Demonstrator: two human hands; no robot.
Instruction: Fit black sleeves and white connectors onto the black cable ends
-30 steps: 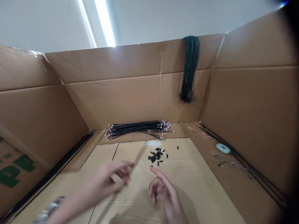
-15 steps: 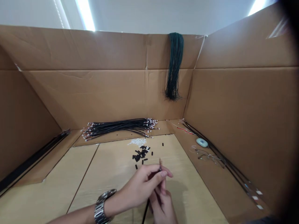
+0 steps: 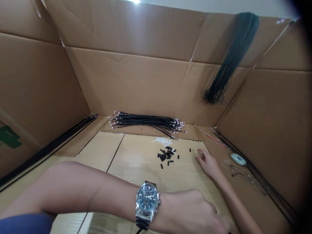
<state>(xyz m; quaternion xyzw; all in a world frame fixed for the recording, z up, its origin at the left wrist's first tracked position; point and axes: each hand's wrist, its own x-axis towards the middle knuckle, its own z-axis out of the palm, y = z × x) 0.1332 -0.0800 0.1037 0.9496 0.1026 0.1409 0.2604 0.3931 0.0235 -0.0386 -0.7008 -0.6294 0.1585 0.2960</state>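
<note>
My left hand (image 3: 187, 208), with a silver watch (image 3: 147, 198) on its wrist, is curled closed at the bottom of the view. Its fingertips are blurred, and what they hold is hidden. A short bit of black cable (image 3: 139, 231) shows below the watch. Farther up on the right, my right hand (image 3: 206, 162) hangs low over the table with thumb and fingers apart, just right of a single short black tube (image 3: 190, 150). Left of that lies a loose heap of short black tubes (image 3: 166, 154), beside a pile of small white pieces (image 3: 162, 141).
A bundle of black cables (image 3: 146, 120) lies along the back cardboard wall (image 3: 126, 78). Dark green strands (image 3: 234, 55) hang over that wall. Long black rods line the left side (image 3: 53, 143). On the right are a pale oval object (image 3: 238, 159), thin wires (image 3: 246, 175) and long dark cables.
My hands have parted: the right one has reached forward to the right, and the left has come down and to the right, closer to the camera. The view has turned left and tilted.
</note>
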